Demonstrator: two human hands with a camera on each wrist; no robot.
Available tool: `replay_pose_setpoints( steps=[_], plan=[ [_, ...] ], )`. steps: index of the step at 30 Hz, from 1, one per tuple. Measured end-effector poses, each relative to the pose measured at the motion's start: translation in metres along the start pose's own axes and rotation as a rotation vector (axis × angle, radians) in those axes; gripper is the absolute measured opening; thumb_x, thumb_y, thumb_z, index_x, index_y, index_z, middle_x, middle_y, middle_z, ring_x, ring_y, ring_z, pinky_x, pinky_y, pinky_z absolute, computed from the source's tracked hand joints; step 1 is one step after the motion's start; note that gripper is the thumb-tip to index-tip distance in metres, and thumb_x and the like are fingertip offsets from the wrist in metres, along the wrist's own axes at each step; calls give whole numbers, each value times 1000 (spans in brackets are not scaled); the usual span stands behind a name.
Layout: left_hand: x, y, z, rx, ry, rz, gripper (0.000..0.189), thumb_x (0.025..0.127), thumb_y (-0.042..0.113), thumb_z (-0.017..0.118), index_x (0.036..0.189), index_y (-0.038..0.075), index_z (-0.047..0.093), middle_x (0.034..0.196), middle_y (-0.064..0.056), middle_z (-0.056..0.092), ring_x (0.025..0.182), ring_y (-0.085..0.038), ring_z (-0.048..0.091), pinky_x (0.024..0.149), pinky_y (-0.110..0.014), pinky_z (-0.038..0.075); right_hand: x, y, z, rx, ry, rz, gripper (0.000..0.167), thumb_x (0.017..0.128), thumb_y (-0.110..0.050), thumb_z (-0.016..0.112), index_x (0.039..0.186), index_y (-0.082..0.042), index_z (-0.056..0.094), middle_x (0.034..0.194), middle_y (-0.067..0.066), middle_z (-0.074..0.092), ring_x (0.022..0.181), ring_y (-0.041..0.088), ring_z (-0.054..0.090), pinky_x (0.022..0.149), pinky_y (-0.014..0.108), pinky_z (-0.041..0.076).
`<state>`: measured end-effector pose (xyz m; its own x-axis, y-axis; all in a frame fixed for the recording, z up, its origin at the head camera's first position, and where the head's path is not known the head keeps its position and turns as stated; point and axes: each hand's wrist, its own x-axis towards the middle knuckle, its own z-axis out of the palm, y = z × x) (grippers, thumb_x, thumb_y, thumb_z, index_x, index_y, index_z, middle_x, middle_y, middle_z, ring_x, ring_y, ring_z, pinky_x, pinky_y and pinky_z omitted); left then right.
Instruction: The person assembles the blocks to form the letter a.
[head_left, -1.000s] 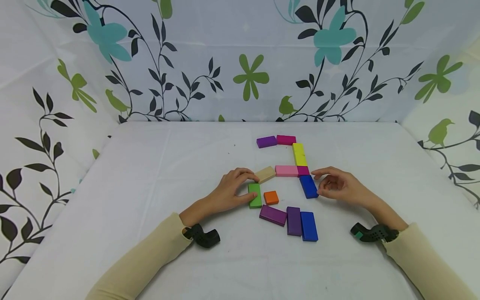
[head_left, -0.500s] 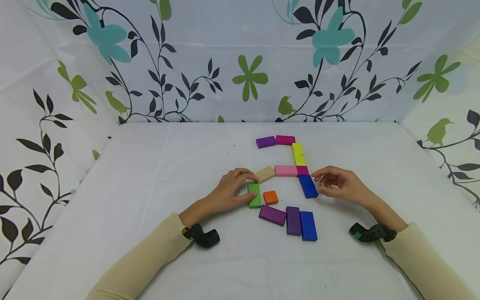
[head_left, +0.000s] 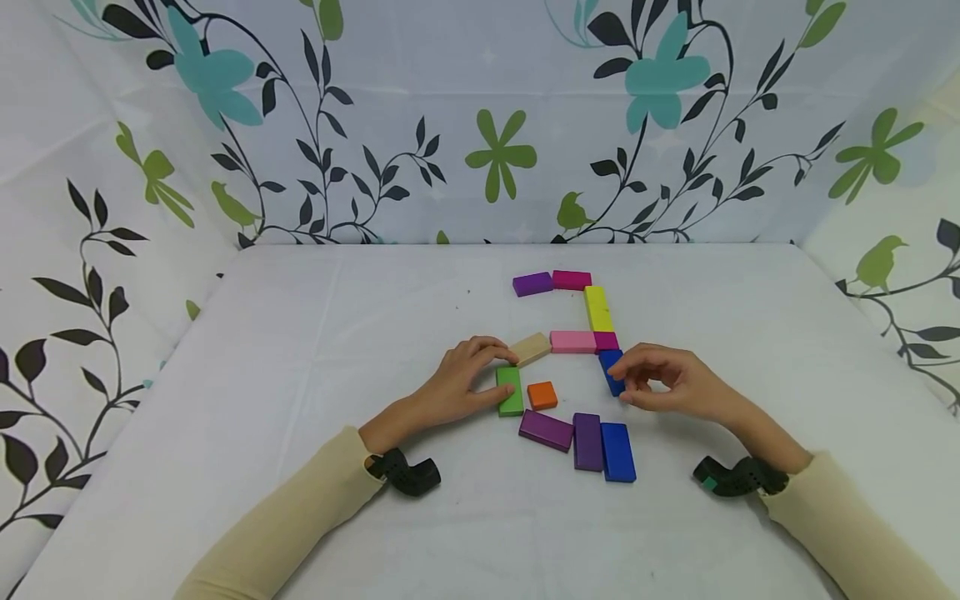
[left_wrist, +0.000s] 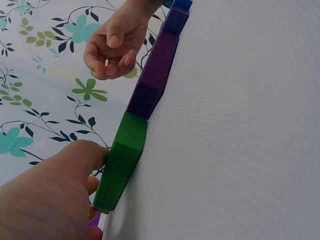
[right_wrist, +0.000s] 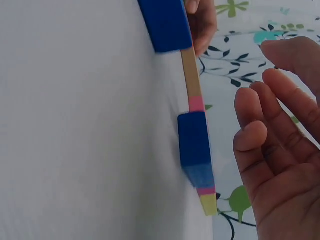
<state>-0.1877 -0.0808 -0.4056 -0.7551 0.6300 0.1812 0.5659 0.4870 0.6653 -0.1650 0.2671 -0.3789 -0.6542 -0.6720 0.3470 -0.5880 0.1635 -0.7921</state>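
My left hand [head_left: 471, 377] rests at the left of a chain of flat coloured blocks, its thumb touching the green block [head_left: 510, 402] and a fingertip at the beige block [head_left: 531, 349]. The left wrist view shows the thumb on top of the green block [left_wrist: 119, 162]. Over the upper blue block [head_left: 612, 385] hovers my right hand [head_left: 675, 379], fingers loosely bent and holding nothing. A gap separates that hand [right_wrist: 285, 150] from the blue block [right_wrist: 195, 142] in the right wrist view. Between the hands lies a small orange block [head_left: 542, 395].
Farther up the chain are pink [head_left: 572, 342], small magenta [head_left: 607, 342], yellow [head_left: 598, 309], magenta [head_left: 572, 280] and violet [head_left: 532, 284] blocks. Two purple blocks [head_left: 546, 431] and another blue block [head_left: 618, 452] lie nearer. All sit on a white-covered table [head_left: 375, 292] before patterned cloth.
My right hand has moved left from beside the upper blue block to over it, covering part of it. The left hand and the blocks stay where they were.
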Motion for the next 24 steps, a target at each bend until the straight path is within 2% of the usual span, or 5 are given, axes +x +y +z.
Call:
replay_pose_setpoints(
  steps=[6, 11, 14, 18, 24],
  plan=[
    [0, 0, -1, -5, -2, 1, 36, 93, 28, 67, 127, 18, 59, 139, -6, 44, 131, -26, 37, 102, -50, 28, 4, -8, 9, 70, -78, -19, 34, 81, 18, 65, 114, 11, 59, 101, 18, 59, 83, 16, 58, 71, 25, 53],
    [0, -1, 0, 1, -1, 3, 36, 93, 28, 67, 126, 18, 59, 139, -6, 44, 130, -25, 37, 102, -50, 28, 7, -13, 20, 75, -148, -49, 40, 80, 15, 68, 118, 8, 58, 108, 17, 59, 92, 20, 58, 71, 29, 55],
    [0, -1, 0, 1, 0, 7, 36, 93, 28, 67, 126, 18, 59, 138, -7, 44, 130, -26, 37, 101, -50, 29, 8, -15, 26, 48, -198, -43, 42, 80, 9, 71, 121, 4, 59, 114, 14, 59, 96, 20, 57, 69, 28, 54],
    [0, 0, 0, 2, 1, 6, 36, 93, 28, 67, 126, 18, 59, 138, -7, 44, 130, -26, 37, 101, -50, 29, 7, -18, 33, -46, -256, -7, 45, 83, -4, 75, 126, -5, 60, 122, 9, 57, 98, 15, 53, 68, 26, 50],
    [0, 0, 0, 7, 0, 3, 36, 93, 28, 67, 127, 18, 59, 139, -7, 44, 130, -26, 37, 101, -50, 29, 6, -20, 36, -140, -292, 66, 50, 86, -18, 76, 131, -11, 57, 128, 6, 54, 102, 12, 49, 68, 24, 47]
  ],
)
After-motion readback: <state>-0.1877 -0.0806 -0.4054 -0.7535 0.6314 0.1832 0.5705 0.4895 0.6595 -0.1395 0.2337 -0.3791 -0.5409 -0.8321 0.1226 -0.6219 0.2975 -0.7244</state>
